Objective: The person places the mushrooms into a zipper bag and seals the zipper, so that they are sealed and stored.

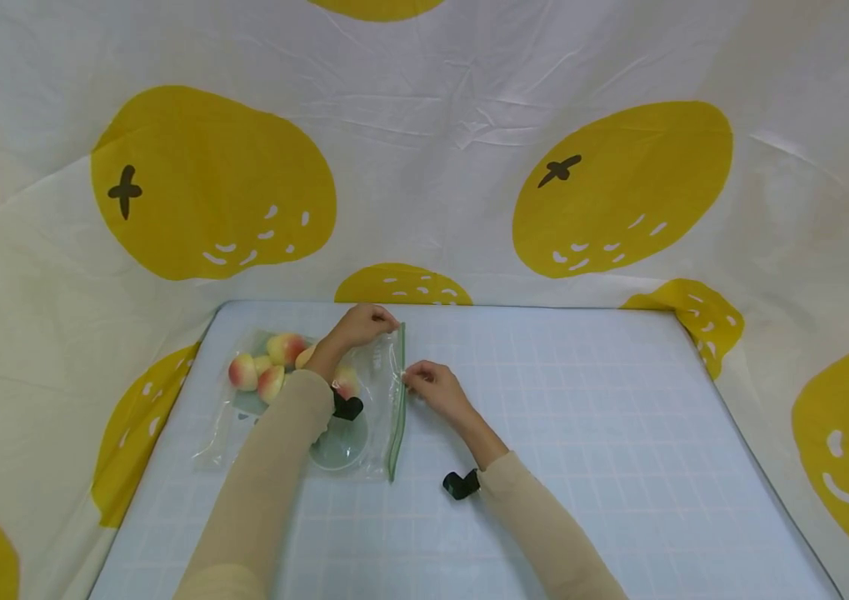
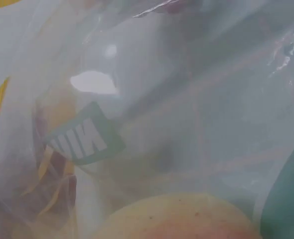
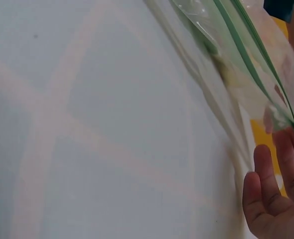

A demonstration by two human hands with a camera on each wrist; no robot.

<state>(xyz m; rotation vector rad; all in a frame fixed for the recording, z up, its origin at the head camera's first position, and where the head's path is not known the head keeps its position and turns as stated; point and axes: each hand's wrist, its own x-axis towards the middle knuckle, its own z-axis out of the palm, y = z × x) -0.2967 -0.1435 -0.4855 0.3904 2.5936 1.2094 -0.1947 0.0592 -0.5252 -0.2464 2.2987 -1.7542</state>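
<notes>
A clear zip bag [image 1: 379,433] with a green seal strip [image 1: 397,442] lies on the table, holding several yellow-and-red peaches [image 1: 270,383]. My left hand [image 1: 355,327] reaches across the bag and pinches the far end of the strip. My right hand [image 1: 439,390] pinches the strip closer to its middle, from the right side. In the right wrist view, thumb and index finger meet at the strip while the other fingers [image 3: 266,174] stay loose. The left wrist view looks through plastic at a printed label [image 2: 89,137] and one peach [image 2: 177,219]; that hand is mostly hidden there.
A pale green round shape [image 1: 337,446] shows at the bag's near side; whether it is a print or an object I cannot tell. The table [image 1: 581,417] has a pale checked cover. Behind it hangs a white cloth [image 1: 424,183] with yellow fruit prints.
</notes>
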